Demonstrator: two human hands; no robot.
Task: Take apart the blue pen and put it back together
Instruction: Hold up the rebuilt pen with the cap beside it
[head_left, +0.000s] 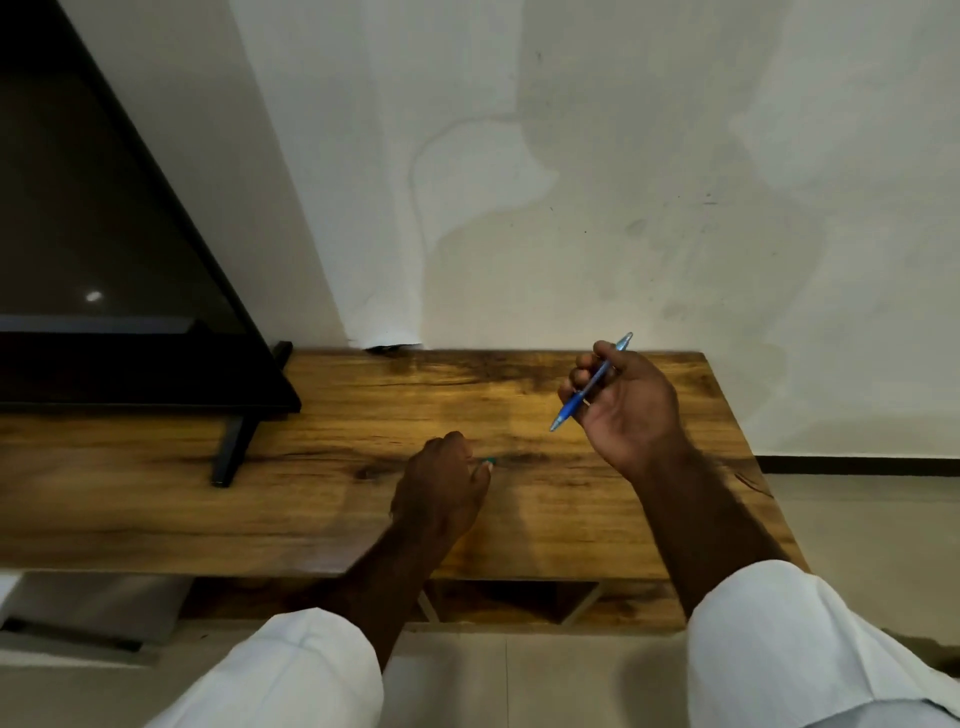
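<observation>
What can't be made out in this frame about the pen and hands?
Head view:
- blue pen: barrel partly covered by fingers of the right hand; completeness unclear.
- teal speck at the thumb tip of the left hand: too small, partly behind the thumb; unidentifiable.
- left hand's grip: palm faces away, hidden by its own back.
- television: cut off by the left edge.

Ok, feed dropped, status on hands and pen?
Right hand grips blue pen above table. Left hand curled on table, small teal bit at thumb. Nothing in the way.
</observation>
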